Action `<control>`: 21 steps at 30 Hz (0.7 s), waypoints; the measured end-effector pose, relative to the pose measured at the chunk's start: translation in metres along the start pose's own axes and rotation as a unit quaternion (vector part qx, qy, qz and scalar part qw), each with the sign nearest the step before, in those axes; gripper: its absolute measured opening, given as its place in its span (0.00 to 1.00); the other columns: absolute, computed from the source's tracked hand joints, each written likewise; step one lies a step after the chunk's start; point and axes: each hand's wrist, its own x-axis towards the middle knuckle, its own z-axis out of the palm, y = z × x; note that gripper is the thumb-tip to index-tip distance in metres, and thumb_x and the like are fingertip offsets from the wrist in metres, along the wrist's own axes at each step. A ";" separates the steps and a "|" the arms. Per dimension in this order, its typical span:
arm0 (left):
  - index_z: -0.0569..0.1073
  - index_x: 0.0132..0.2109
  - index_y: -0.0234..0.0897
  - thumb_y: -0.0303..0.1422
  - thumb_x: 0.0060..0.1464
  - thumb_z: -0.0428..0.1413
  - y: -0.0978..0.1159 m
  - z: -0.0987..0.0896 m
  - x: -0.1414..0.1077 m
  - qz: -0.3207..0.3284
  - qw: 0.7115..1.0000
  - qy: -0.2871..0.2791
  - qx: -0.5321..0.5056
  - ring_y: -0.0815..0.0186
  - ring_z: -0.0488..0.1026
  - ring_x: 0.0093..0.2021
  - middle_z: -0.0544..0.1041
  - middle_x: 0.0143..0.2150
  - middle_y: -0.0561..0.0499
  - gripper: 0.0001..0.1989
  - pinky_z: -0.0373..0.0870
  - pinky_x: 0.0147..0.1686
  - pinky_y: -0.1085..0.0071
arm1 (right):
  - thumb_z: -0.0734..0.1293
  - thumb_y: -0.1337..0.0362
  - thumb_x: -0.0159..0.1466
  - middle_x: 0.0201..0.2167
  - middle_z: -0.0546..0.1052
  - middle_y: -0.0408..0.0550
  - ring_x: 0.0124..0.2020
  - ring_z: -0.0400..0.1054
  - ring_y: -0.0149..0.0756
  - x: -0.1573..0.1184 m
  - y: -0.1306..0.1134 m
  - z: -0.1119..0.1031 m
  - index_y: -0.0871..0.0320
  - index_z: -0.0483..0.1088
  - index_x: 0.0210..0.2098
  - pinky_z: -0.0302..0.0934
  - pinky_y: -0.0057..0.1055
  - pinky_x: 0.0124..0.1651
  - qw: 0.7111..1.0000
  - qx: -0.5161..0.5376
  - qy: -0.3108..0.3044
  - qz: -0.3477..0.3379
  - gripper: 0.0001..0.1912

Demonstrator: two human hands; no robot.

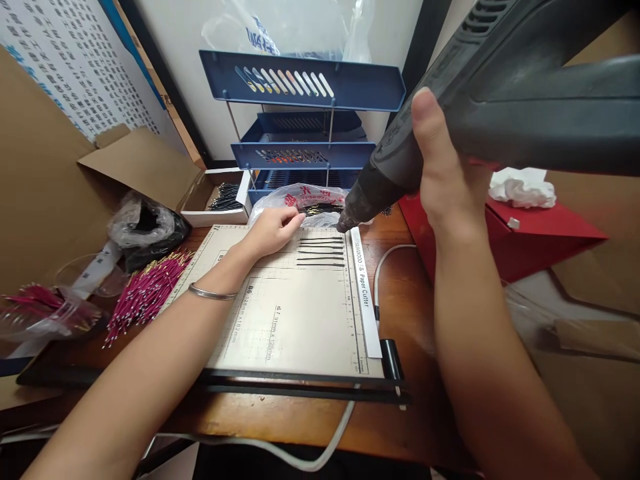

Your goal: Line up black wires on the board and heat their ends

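My right hand is wrapped round a large black heat gun, whose nozzle points down-left over the paper cutter board. At the board's far edge my left hand has its fingers pinched together; what they hold, if anything, is too small to tell. Beside that hand, several thin black strips lie side by side on the board, just below the nozzle. Behind them sits a clear plastic bag with red print and dark strips in it.
Blue tiered trays stand at the back. On the left are a white box of black pieces, a magenta bundle and bagged pieces. A red box and a white cable lie on the right.
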 end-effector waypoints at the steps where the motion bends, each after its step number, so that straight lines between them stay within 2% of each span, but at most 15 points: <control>1: 0.57 0.26 0.41 0.44 0.67 0.49 0.001 0.000 0.000 0.002 1.000 0.005 -0.003 0.65 0.57 0.27 0.59 0.22 0.54 0.22 0.51 0.32 0.63 | 0.78 0.44 0.62 0.68 0.77 0.38 0.82 0.55 0.48 0.001 0.003 0.001 0.41 0.77 0.56 0.53 0.55 0.86 1.000 0.000 0.007 -0.003 0.25; 5: 0.57 0.25 0.41 0.43 0.67 0.50 0.002 -0.002 0.000 0.002 1.000 0.010 -0.005 0.66 0.55 0.26 0.57 0.21 0.55 0.23 0.51 0.31 0.63 | 0.77 0.44 0.63 0.69 0.77 0.38 0.82 0.56 0.48 0.002 0.009 0.003 0.41 0.76 0.57 0.56 0.55 0.85 1.000 -0.002 0.026 -0.012 0.25; 8: 0.57 0.24 0.41 0.42 0.66 0.50 0.002 -0.002 0.000 -0.002 1.000 0.007 -0.003 0.66 0.54 0.26 0.57 0.21 0.54 0.22 0.52 0.31 0.63 | 0.78 0.42 0.63 0.70 0.76 0.38 0.82 0.56 0.47 0.000 0.005 0.002 0.41 0.75 0.58 0.50 0.54 0.87 1.000 -0.006 0.017 -0.007 0.28; 12: 0.56 0.24 0.41 0.42 0.66 0.51 0.004 -0.001 0.000 0.005 1.000 0.011 -0.004 0.66 0.54 0.26 0.56 0.21 0.55 0.23 0.52 0.31 0.63 | 0.79 0.39 0.61 0.72 0.75 0.36 0.82 0.57 0.46 0.001 0.001 -0.001 0.42 0.75 0.59 0.45 0.48 0.88 1.000 -0.002 0.019 0.011 0.32; 17: 0.57 0.24 0.40 0.44 0.65 0.50 0.007 0.000 -0.001 0.017 1.000 0.018 -0.011 0.67 0.54 0.26 0.56 0.22 0.55 0.23 0.51 0.31 0.63 | 0.79 0.38 0.61 0.70 0.76 0.42 0.84 0.49 0.47 0.004 0.002 -0.001 0.45 0.74 0.60 0.43 0.51 0.89 0.999 -0.009 0.034 -0.010 0.34; 21: 0.57 0.24 0.40 0.44 0.65 0.50 0.007 -0.001 -0.001 0.011 1.000 0.017 -0.012 0.67 0.54 0.26 0.56 0.21 0.55 0.23 0.51 0.31 0.63 | 0.76 0.35 0.62 0.68 0.77 0.41 0.86 0.45 0.45 0.004 0.000 -0.002 0.45 0.75 0.59 0.44 0.49 0.89 0.998 -0.025 0.050 -0.027 0.33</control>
